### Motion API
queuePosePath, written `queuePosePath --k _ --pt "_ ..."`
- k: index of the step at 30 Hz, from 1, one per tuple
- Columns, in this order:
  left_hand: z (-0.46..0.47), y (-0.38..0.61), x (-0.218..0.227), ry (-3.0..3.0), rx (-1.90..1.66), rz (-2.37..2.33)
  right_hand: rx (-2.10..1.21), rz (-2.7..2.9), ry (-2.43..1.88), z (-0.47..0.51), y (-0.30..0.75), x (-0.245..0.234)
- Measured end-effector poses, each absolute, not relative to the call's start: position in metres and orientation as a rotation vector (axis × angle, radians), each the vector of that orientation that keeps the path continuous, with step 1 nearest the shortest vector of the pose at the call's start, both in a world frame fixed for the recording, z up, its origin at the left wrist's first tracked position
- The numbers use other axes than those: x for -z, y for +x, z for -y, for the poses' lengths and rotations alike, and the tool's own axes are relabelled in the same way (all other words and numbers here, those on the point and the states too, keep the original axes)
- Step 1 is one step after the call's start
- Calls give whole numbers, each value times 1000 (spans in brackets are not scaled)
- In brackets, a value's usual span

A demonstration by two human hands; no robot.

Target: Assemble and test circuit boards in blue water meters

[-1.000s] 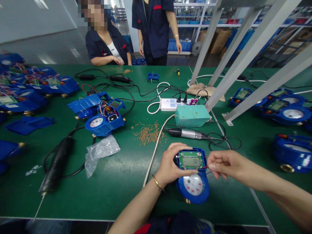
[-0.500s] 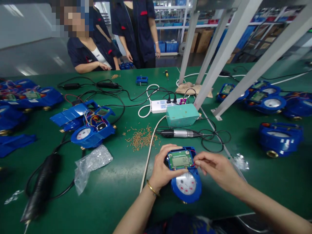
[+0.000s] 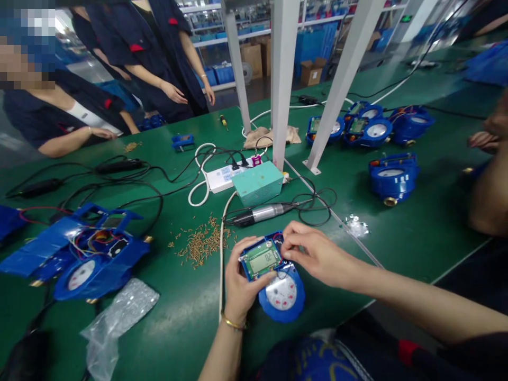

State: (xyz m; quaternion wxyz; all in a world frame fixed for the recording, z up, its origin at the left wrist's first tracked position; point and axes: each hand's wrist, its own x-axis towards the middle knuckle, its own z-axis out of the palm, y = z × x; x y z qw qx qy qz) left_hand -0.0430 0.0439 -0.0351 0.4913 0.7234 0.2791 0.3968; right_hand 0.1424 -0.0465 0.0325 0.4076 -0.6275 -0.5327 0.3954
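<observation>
My left hand point(image 3: 243, 283) is closed around a blue water meter point(image 3: 299, 304), its thumb lying across the casing between display and dial. The meter's upper housing holds a green circuit board point(image 3: 249, 259) with a lit-grey LCD, and below that is a round white dial point(image 3: 281, 292) with red pointers. At the housing's right edge, my right hand point(image 3: 307, 251) pinches thin wire by the board; the fingertips partly hide it. A black wire loop shows just under those fingers. Left of the meter lies a scattered pile of small copper-coloured screws point(image 3: 202, 243).
An electric screwdriver point(image 3: 260, 213), teal box point(image 3: 257, 182) and power strip point(image 3: 220, 178) lie beyond my hands. Metal posts point(image 3: 282, 79) rise from the bench. More meters point(image 3: 391, 182) stand right; an opened meter point(image 3: 99, 254) and plastic bag point(image 3: 123, 317) lie left. Co-workers point(image 3: 159, 69) stand opposite.
The view has swung right, bringing another person's arm in at the right edge. The meter has turned slightly in my left hand's grip, and my right fingers remain at its wiring.
</observation>
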Motion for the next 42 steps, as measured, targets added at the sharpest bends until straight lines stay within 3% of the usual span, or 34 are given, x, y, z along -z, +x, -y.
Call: queuePosePath --k 5,10,20,31,42 --pt "-45 -46 39 1729 -973 -718 -190 1722 -1504 56 129 -20" --pt "-45 -45 38 1745 -994 -730 3 1773 -1495 56 124 -9" --pt "-46 -47 40 1710 -986 -724 -57 1549 -1501 59 106 7" --pt "-42 -44 39 1681 -961 -717 -603 1288 -1546 48 115 -4" --pt "-45 -44 35 1638 -947 -687 -402 1507 -1514 36 128 0"
